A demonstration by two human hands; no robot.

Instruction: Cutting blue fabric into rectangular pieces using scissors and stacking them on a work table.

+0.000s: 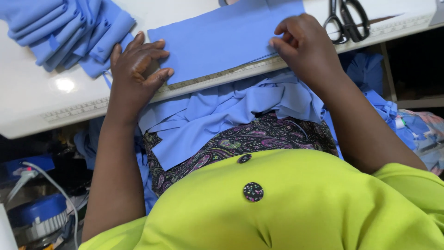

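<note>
Left hand (136,69): fingers spread flat, pressing the blue fabric piece's (222,39) 9 o'clock edge.
Right hand (303,46): fingers pinched together on its 3 o'clock edge.
Fabric: flat on the white desk (32,97).
Scissors (347,18): 1 o'clock.

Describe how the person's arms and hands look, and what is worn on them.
Both arms are bare up to the shoulder region; no sleeve reaches the forearms. The left hand and right hand carry no gloves, and no rings, watch or bracelets are visible. The nails are short and unpainted. A lime-green top with dark patterned buttons covers the body.
</note>
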